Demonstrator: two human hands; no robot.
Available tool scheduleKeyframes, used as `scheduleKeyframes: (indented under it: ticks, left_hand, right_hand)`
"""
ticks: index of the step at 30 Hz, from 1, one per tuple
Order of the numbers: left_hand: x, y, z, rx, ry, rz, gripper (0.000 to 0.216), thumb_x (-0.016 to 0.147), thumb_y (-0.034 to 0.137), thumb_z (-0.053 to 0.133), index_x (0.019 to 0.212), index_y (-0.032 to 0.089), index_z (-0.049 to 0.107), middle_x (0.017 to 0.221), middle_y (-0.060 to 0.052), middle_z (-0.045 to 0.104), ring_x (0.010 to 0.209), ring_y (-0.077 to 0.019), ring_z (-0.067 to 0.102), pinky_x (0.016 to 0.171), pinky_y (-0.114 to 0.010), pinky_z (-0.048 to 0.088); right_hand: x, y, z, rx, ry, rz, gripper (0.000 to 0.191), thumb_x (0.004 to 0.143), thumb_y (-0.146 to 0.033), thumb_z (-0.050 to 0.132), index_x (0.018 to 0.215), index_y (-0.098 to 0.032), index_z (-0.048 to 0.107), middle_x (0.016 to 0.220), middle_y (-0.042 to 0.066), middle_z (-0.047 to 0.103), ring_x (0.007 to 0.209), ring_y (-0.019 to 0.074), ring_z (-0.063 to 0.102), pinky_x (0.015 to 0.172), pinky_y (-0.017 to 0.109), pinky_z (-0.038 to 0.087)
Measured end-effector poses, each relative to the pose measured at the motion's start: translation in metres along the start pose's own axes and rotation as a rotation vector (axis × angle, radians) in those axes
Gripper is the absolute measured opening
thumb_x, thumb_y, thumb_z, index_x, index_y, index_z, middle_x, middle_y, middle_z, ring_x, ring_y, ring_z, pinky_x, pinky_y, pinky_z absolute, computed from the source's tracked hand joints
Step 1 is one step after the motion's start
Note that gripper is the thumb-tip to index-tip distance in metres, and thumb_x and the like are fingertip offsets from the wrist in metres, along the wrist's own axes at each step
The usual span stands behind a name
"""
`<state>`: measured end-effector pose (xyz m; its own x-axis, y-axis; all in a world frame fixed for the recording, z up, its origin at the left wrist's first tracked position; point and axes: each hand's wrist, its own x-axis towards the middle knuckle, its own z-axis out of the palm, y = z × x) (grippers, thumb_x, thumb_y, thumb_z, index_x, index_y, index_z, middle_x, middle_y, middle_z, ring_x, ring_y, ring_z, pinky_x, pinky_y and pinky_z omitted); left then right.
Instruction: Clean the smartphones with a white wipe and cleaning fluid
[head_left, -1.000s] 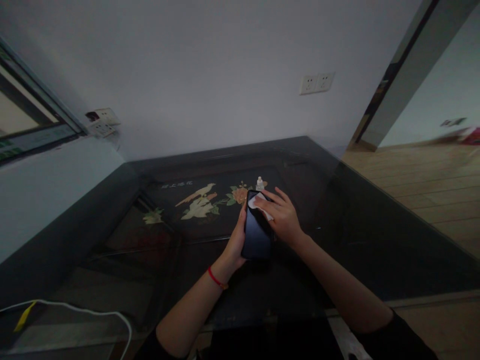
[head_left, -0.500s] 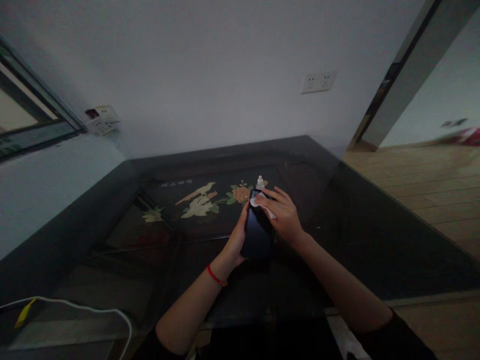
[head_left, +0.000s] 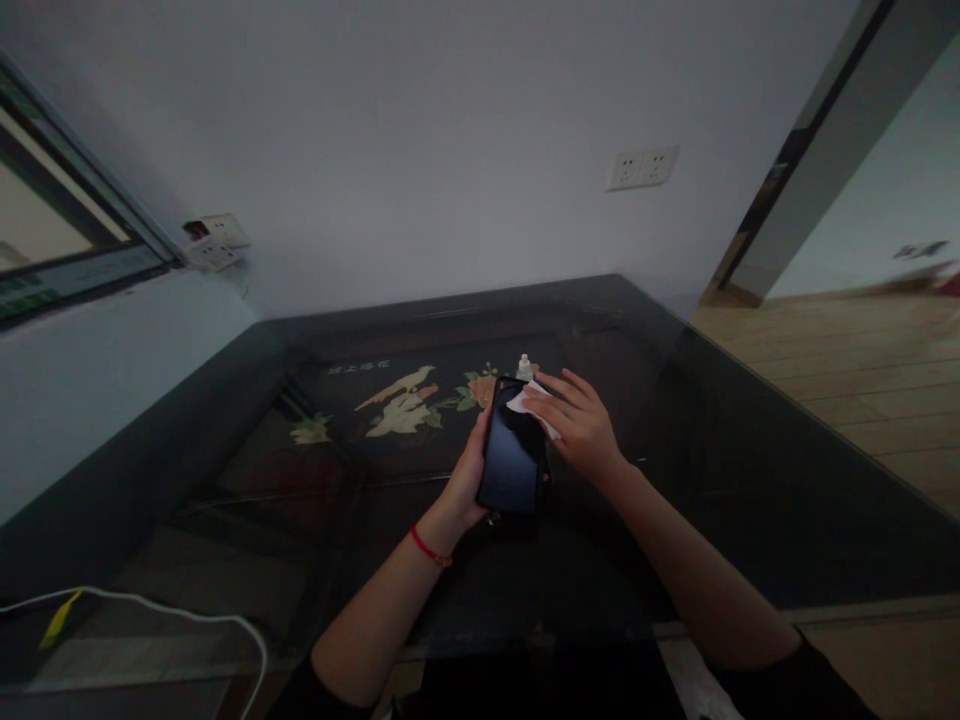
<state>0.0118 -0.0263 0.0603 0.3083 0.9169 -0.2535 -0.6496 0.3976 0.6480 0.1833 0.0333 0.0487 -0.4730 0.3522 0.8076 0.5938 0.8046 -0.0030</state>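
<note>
A black smartphone (head_left: 512, 462) is held tilted above the dark table, its screen facing me. My left hand (head_left: 471, 470) grips it along its left side and from beneath, with a red bracelet on that wrist. My right hand (head_left: 579, 425) presses a small white wipe (head_left: 541, 408) against the upper right of the screen. Its fingers lie over the wipe, partly hiding it. Just beyond the phone's top edge stands a small bottle (head_left: 524, 367) with a whitish cap, its lower part hidden.
The dark glossy table (head_left: 720, 480) bears a bird-and-flower picture (head_left: 401, 410). A white cable (head_left: 169, 608) with a yellow tag (head_left: 60, 620) lies at the front left. Behind the table rises a wall with double sockets (head_left: 642, 168); a power adapter (head_left: 215, 243) sits at the left corner.
My right hand and the wipe have slid right across the top of the screen. The phone has shifted slightly left, and more of its screen shows.
</note>
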Motion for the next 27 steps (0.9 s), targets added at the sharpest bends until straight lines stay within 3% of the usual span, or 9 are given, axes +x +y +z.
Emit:
scheduleKeyframes:
  ticks: [4,7,11,16,20,24,27]
  left_hand:
    - [0.003,0.003,-0.003,0.013,0.079,0.047,0.05,0.089,0.051,0.046,0.129,0.022,0.054,0.111,-0.009,0.068,0.091,-0.0237,0.067,0.085,-0.04,0.053]
    - [0.004,0.004,-0.001,-0.013,0.116,0.073,0.045,0.09,0.045,0.047,0.128,0.022,0.055,0.111,-0.008,0.068,0.094,-0.0217,0.067,0.089,-0.036,0.05]
    - [0.002,-0.003,0.003,-0.067,0.059,-0.057,0.044,0.092,0.038,0.043,0.132,0.02,0.052,0.116,-0.007,0.067,0.102,-0.0212,0.065,0.095,-0.035,0.047]
    - [0.003,-0.017,0.002,-0.087,0.047,-0.031,0.047,0.092,0.031,0.046,0.139,0.031,0.042,0.126,0.0,0.062,0.111,-0.018,0.06,0.101,-0.032,0.042]
    - [0.003,-0.019,0.0,-0.094,0.019,0.048,0.048,0.092,0.028,0.048,0.139,0.035,0.041,0.13,0.003,0.059,0.115,-0.0146,0.058,0.103,-0.027,0.039]
    - [0.002,-0.014,0.0,-0.114,0.074,0.045,0.046,0.093,0.031,0.047,0.138,0.03,0.043,0.123,-0.002,0.063,0.109,-0.0167,0.061,0.101,-0.03,0.041]
    - [0.002,-0.01,-0.002,-0.136,0.103,0.027,0.043,0.092,0.034,0.048,0.132,0.022,0.05,0.105,-0.005,0.07,0.096,-0.0186,0.066,0.094,-0.032,0.045]
  right_hand:
    - [-0.001,-0.003,0.005,0.053,-0.101,0.025,0.025,0.088,-0.015,0.054,0.108,-0.022,0.067,0.11,0.005,0.071,0.109,0.0241,0.062,0.102,0.05,0.041]
    - [0.003,-0.013,0.005,0.176,0.002,0.164,0.024,0.091,-0.019,0.05,0.108,-0.023,0.067,0.105,0.004,0.072,0.104,0.0203,0.064,0.098,0.044,0.045]
    - [0.01,-0.025,0.006,0.251,0.17,0.343,0.025,0.092,-0.02,0.048,0.107,-0.024,0.067,0.103,0.004,0.073,0.107,0.0196,0.062,0.098,0.042,0.045]
    - [0.014,-0.03,0.014,0.216,0.168,0.407,0.023,0.091,-0.023,0.049,0.101,-0.026,0.07,0.1,0.003,0.073,0.102,0.0212,0.064,0.099,0.046,0.042]
    - [0.013,-0.037,0.014,0.343,0.15,0.462,0.024,0.092,-0.024,0.047,0.103,-0.026,0.069,0.106,0.003,0.071,0.107,0.0201,0.061,0.102,0.045,0.04]
    - [0.012,-0.046,0.012,0.461,0.126,0.511,0.022,0.092,-0.025,0.049,0.1,-0.025,0.069,0.105,0.005,0.069,0.104,0.0198,0.061,0.093,0.04,0.047]
    - [0.011,-0.051,0.012,0.472,0.091,0.43,0.022,0.091,-0.023,0.049,0.099,-0.024,0.07,0.101,0.005,0.068,0.102,0.02,0.06,0.097,0.042,0.043]
